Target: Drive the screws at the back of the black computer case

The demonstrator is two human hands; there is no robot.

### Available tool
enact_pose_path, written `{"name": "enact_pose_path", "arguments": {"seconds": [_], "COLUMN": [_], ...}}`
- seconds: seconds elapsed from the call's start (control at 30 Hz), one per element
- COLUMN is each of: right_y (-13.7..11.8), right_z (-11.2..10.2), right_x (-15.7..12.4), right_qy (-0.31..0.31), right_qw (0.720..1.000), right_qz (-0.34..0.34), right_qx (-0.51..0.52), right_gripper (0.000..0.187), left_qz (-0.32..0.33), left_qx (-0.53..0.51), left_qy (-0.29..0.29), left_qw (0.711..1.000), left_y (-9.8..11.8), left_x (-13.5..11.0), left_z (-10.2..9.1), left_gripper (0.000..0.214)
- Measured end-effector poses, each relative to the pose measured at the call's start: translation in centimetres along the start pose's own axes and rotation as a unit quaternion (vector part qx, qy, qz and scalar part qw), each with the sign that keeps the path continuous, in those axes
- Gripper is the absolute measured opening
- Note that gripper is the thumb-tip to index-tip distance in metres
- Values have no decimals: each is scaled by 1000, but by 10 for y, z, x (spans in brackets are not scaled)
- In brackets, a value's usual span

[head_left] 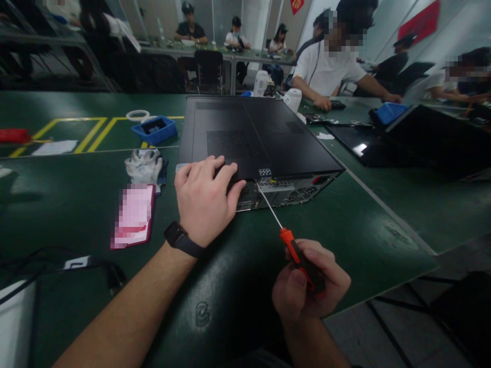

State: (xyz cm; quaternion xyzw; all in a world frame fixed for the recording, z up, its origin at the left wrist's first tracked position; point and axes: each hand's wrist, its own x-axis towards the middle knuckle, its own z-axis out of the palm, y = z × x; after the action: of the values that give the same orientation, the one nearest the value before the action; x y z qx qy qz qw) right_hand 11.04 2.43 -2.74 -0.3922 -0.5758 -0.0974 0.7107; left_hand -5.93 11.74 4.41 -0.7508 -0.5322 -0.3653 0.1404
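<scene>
A black computer case (264, 125) lies on its side on the green table, its rear panel with a fan grille facing me. My left hand (205, 199) rests over the near left edge of the case, palm down with the fingers spread on its top. In my right hand (312, 281) is a screwdriver (292, 248) with an orange and black handle, the fingers wrapped round it. Its thin shaft points up and left, and the tip meets the rear panel near the top edge. Whether a screw sits under the tip is too small to tell.
Left of the case are a blue bin (155, 132), crumpled gloves (144, 166) and a phone in a red case (134, 215). Black cables (95, 263) lie at the lower left. Across the table, a person in a white shirt (330, 66) works near a dark flat panel (364, 145).
</scene>
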Motion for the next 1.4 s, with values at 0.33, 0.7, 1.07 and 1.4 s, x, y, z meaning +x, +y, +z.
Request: {"name": "enact_pose_path", "arguments": {"seconds": [0.33,0.7,1.07,1.4], "right_y": [1,2,5,3], "right_z": [8,0,1,7], "right_x": [0,-1,-2,1], "right_qy": [52,29,25,42], "right_qw": [998,999,999,997], "right_qz": [-9,-17,-25,-13], "right_qx": [41,1,16,60], "right_gripper": [26,25,29,30], "left_qz": [1,-1,-2,-1], "left_qx": [-2,-4,0,-7], "left_qy": [-1,-4,-6,-2], "left_qw": [1000,1000,1000,1000], "left_y": [0,0,0,0], "left_x": [0,0,0,0], "left_z": [0,-1,-1,-1], "left_gripper": [30,29,30,29]}}
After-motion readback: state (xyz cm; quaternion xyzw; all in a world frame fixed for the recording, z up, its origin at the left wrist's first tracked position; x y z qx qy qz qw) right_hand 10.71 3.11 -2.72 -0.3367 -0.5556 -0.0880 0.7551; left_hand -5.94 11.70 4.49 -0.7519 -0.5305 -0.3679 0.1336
